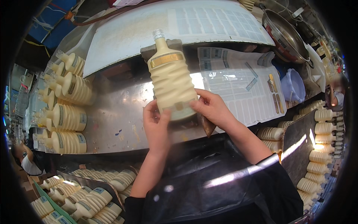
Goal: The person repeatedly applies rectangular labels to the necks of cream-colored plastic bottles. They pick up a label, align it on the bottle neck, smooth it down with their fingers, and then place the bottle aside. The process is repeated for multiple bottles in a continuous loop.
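A cream-coloured ribbed bottle (171,76) with a clear threaded neck and a gold band at the shoulder lies over the metal worktop, neck pointing away from me. Under its shoulder shows a dark grey support block (176,45). My left hand (156,120) grips the lower left side near the base, thumb on the face. On the opposite side my right hand (210,108) holds the lower right, its thumb pressing beside a greyish label (180,106) on the bottle. Below the right hand a brown pointed piece (206,126) sticks out, partly hidden.
Similar bottles (71,115) are stacked at the worktop's left. Crates of bottles stand lower left (89,201) and right (320,149). Label sheets (238,89) lie right of the bottle, beside gold strips (276,93), a lilac bucket (293,86) and a large metal pan (285,35).
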A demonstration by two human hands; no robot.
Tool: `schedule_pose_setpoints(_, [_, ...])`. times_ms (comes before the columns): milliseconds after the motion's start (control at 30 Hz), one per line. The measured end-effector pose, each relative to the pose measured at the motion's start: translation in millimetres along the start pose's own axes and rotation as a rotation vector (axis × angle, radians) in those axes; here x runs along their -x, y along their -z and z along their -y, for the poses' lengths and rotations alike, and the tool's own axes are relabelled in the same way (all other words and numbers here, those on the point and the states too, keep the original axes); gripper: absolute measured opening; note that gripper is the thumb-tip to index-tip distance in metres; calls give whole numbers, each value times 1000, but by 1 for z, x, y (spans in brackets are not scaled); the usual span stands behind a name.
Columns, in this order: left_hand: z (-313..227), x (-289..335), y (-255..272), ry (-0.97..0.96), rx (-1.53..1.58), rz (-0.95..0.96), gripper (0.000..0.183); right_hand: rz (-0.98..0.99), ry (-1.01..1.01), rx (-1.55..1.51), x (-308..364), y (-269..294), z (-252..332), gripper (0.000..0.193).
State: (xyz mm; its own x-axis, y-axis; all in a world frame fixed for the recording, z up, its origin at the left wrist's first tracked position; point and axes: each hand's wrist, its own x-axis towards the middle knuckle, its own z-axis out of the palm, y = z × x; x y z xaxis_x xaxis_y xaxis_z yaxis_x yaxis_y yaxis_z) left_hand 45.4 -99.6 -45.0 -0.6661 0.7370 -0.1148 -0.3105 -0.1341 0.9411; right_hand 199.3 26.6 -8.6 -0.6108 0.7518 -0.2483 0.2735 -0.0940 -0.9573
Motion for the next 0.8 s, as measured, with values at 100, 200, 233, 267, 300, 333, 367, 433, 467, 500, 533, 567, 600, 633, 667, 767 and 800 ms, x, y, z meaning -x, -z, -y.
schedule_pose_setpoints(100, [2,0,0,-15,-25,14,45,-9,18,53,-1,1,-5,48])
schedule_pose_setpoints(200, [0,0,-1,-6,-7,-13,44,110,-93,-126,2,10,7,47])
schedule_pose_setpoints(233, [2,0,2,-19,13,14,43,167,-151,-228,4,13,12,47])
schedule_pose_setpoints(267, [6,-1,7,-32,33,40,42,151,-100,-189,2,13,8,47])
schedule_pose_setpoints(300, [8,-1,10,-45,53,66,40,136,-49,-150,-1,12,-2,46])
schedule_pose_setpoints(333, [8,-1,9,-47,64,73,41,118,3,-110,-4,10,-10,46])
schedule_pose_setpoints(367, [8,0,8,-49,74,79,43,115,6,-101,-3,9,-15,49])
schedule_pose_setpoints(433, [8,2,6,-54,65,80,45,106,-18,-85,0,7,-13,51])
schedule_pose_setpoints(467, [9,2,6,-58,46,76,46,99,-44,-77,1,5,-9,51])
schedule_pose_setpoints(500, [9,2,6,-61,27,71,47,88,-35,-58,1,4,-9,51])
schedule_pose_setpoints(533, [8,2,6,-53,26,75,48,74,-25,-39,0,3,-10,52])
schedule_pose_setpoints(567, [6,2,6,-46,25,79,49,60,-16,-20,0,3,-11,53])
schedule_pose_setpoints(600, [5,2,5,-38,24,83,50,56,-13,-22,0,3,-10,53])
schedule_pose_setpoints(633, [5,2,6,-37,18,81,51,55,-12,-24,0,2,-10,53])
schedule_pose_setpoints(667, [5,2,7,-35,12,79,52,53,-10,-26,1,2,-10,54])
schedule_pose_setpoints(767, [5,2,7,-33,10,78,52,43,10,-2,0,2,-11,53])
schedule_pose_setpoints(800, [5,2,7,-33,12,78,52,43,10,-1,0,2,-11,53])
